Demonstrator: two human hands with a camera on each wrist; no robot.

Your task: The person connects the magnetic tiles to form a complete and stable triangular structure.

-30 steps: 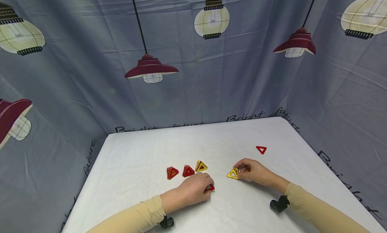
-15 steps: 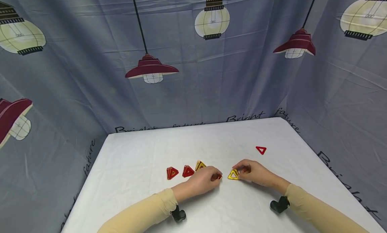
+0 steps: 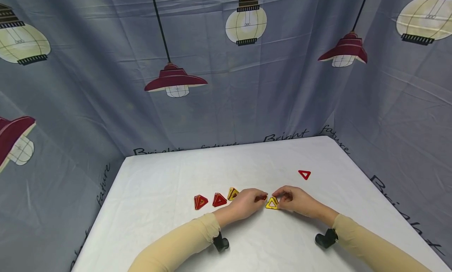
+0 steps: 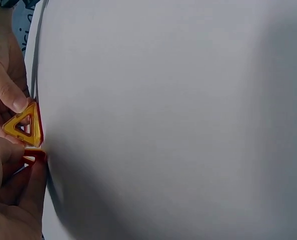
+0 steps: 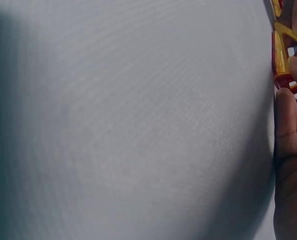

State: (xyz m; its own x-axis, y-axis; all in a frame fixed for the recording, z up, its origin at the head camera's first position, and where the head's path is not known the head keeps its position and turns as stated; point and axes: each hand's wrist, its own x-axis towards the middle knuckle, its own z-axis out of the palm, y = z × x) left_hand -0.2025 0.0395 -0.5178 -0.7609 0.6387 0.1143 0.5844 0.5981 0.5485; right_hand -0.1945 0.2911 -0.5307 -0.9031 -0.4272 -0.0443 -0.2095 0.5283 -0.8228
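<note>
My left hand [image 3: 246,203] pinches a small red triangle tile [image 4: 34,154], which its fingers mostly hide in the head view. Close on its right, my right hand [image 3: 296,201] holds a yellow triangle piece [image 3: 272,203] between thumb and fingers, low over the white table. In the left wrist view that yellow piece has a hollow middle and a red edge behind it. The two pieces are very close together; whether they touch I cannot tell. Yellow and red parts [image 5: 280,52] also show at the right edge of the right wrist view, beside the fingertips.
Left of my left hand stand two red pyramid-like pieces [image 3: 201,202] and a yellow one [image 3: 232,193], partly covered by that hand. A single red triangle tile [image 3: 304,174] lies farther back on the right of the white table [image 3: 169,178]. Printed curtains [image 3: 229,115] surround the table.
My left hand has moved right and slightly away from me with the red triangle tile, up to the yellow piece. The right hand has stayed nearly still, holding the yellow piece.
</note>
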